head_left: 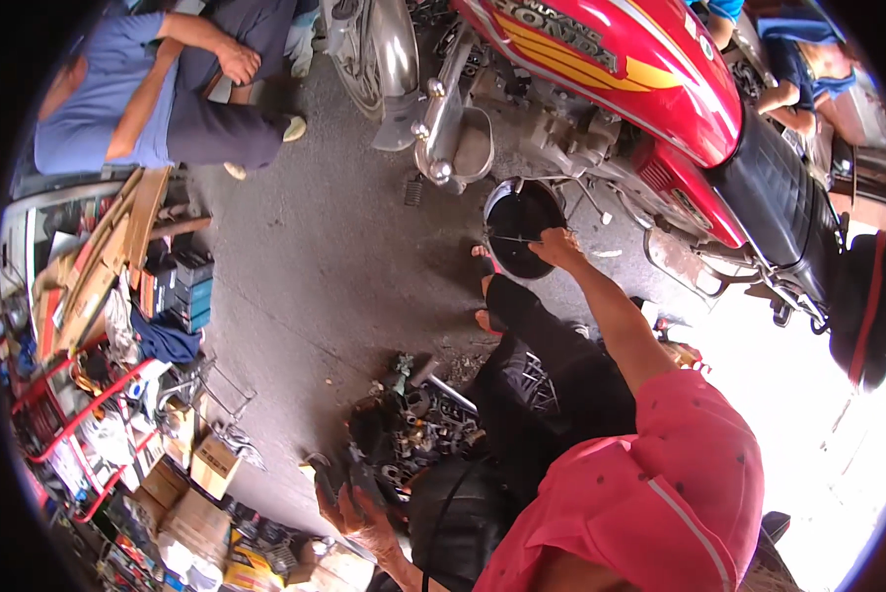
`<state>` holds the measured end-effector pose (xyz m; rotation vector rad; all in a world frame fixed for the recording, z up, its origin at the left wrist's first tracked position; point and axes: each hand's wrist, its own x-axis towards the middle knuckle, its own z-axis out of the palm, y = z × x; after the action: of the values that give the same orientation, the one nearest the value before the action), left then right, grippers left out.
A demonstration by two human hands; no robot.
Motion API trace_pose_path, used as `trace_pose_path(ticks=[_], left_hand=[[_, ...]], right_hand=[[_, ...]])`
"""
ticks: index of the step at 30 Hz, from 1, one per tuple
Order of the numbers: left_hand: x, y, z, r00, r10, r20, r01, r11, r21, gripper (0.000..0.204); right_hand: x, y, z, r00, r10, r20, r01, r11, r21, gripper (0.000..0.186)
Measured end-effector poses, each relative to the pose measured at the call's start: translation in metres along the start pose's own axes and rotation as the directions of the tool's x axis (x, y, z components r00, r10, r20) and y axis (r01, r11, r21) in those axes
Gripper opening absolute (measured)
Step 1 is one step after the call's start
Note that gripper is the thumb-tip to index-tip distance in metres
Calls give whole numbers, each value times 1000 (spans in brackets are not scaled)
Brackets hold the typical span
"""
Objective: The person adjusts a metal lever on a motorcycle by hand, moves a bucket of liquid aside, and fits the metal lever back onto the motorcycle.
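My right hand [556, 247] is closed at the rim of a round black basin [524, 268], beside the red motorcycle's [650, 74] engine. A thin metal rod [510, 238] reaches from its fingers across the basin; the tool's kind is too small to tell. The basin's inside is dark, and whatever lies in it cannot be made out. Low in the view, my left hand [359, 518] is held out with its dark-stained fingers apart. A heap of small metal parts [428, 429] lies to the right of it, by my legs.
At the upper left sits a person in blue [117, 99], and another person [803, 84] is at the upper right. Cardboard boxes [196, 523], a red-framed rack [73, 424] and wooden boards [117, 257] crowd the left side. The motorcycle's seat [783, 187] and rear wheel [867, 306] stand at the right.
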<state>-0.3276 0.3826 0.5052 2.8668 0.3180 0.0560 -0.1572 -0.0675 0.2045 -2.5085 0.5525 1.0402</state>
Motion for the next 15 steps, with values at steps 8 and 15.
trace_pose_path(ticks=[8, 15], left_hand=[[68, -3, 58, 968, -119, 222, 140, 987, -80, 17], [162, 23, 172, 804, 315, 504, -126, 919, -374, 22]], right_hand=[[42, 9, 10, 998, 28, -64, -31, 998, -49, 55], [73, 30, 64, 990, 93, -104, -106, 986, -128, 50]])
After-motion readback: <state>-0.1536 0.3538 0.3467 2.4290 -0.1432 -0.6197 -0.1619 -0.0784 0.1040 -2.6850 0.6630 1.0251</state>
